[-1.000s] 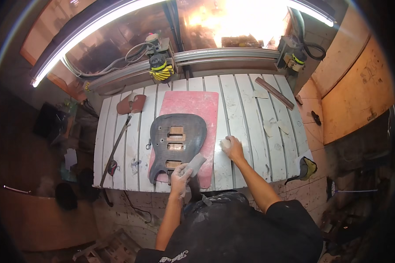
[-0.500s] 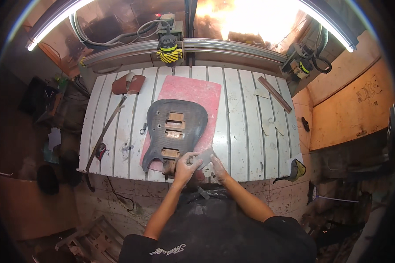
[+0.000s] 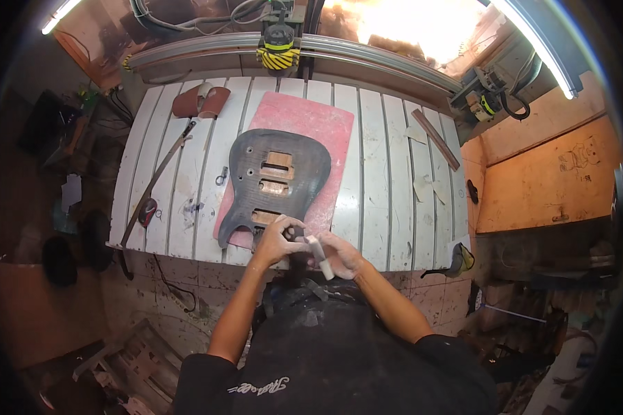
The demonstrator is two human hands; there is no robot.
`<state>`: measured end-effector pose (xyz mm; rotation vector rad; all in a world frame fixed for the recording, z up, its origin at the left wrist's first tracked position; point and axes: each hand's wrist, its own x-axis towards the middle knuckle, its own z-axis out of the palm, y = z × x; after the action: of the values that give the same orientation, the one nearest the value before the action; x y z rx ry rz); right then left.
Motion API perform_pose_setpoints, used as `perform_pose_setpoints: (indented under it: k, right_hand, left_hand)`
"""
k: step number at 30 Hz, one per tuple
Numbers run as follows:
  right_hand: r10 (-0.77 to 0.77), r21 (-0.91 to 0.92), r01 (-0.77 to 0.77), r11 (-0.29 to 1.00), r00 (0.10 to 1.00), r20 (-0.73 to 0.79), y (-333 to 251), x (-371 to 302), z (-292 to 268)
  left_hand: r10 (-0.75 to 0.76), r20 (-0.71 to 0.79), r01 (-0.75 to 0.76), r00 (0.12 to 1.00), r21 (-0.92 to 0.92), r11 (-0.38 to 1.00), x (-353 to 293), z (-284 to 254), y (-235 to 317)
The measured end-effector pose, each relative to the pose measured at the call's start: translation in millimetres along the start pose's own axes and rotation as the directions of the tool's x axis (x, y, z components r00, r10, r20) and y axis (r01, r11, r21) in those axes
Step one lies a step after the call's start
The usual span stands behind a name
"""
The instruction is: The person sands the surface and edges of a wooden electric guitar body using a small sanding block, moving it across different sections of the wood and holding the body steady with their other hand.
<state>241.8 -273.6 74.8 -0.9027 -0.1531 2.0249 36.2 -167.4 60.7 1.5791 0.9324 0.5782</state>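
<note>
My right hand (image 3: 342, 256) grips a pale strip (image 3: 320, 259); my left hand (image 3: 275, 243) is close beside, its grip unclear. At eleven o'clock lies a dark guitar body (image 3: 306, 171).

The shirt (image 3: 381, 353), seen from here, is black and short-sleeved. A white script marking (image 3: 262, 385) sits on its left side; pale smudges (image 3: 312, 318) mark the front. Forearms (image 3: 234, 318): bare. Left hand (image 3: 278, 243) and right hand (image 3: 342, 256): ungloved, pale dust on both.
</note>
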Motion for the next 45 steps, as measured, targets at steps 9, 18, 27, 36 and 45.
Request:
perform_pose_setpoints:
  k: [9, 18, 27, 36, 45]
  right_hand:
    - [-0.075, -0.089, 0.069, 0.994, 0.995, -0.06, 22.3, 15.1, 0.0]
    - [-0.161, -0.075, 0.152, 0.986, 0.978, -0.13, 28.6, 19.3, 6.8]
    - [-0.29, -0.384, 0.193, 0.903, 0.933, -0.211, 11.0, 59.3, 7.5]
    - [-0.798, -0.921, 0.267, -0.284, 0.467, 0.382, -63.9, 148.6, -12.1]
    - [-0.404, -0.723, 0.427, -0.543, 0.622, 0.671, -22.4, 124.3, 1.1]
  left_hand:
    - [-0.037, 0.087, 0.048, 0.996, -0.126, 0.991, -14.1, -0.7, -20.0]
    - [-0.031, 0.043, 0.036, 0.999, -0.129, 0.991, -18.3, -3.9, -14.1]
    - [0.177, -0.123, -0.16, 0.976, 0.133, 0.978, 2.1, -27.2, -29.2]
    - [0.226, -0.61, 0.307, 0.759, 0.642, 0.703, 64.8, -71.5, -69.2]
    - [0.071, -0.636, 0.402, 0.768, 0.566, 0.72, 64.0, -72.4, -66.2]
